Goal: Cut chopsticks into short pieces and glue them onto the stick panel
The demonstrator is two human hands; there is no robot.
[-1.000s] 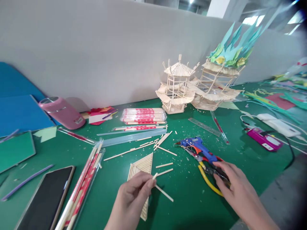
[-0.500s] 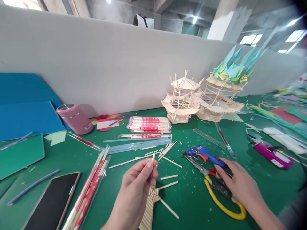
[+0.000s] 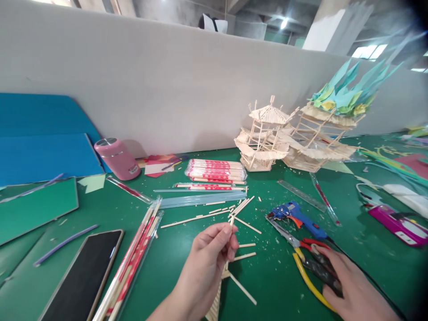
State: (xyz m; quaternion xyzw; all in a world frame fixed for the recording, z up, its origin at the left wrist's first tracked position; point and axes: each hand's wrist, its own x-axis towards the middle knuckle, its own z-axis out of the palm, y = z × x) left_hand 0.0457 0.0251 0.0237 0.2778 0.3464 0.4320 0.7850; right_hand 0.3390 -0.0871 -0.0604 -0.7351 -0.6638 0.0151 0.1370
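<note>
Lifted since before, the left hand [image 3: 210, 249] pinches a thin stick [image 3: 230, 236] upright; the right hand [image 3: 354, 290] closes on the pliers [image 3: 314, 272], probably for trimming next.

A long pale grey partition [image 3: 174, 98] runs across the middle of the frame behind a green-covered table [image 3: 274, 285]. Above it, at the top, bare concrete ceiling beams [image 3: 247, 11] show with a bright ceiling lamp [image 3: 283, 23]. A white pillar [image 3: 326, 24] stands upper right, beside daylit windows [image 3: 371, 51].
</note>
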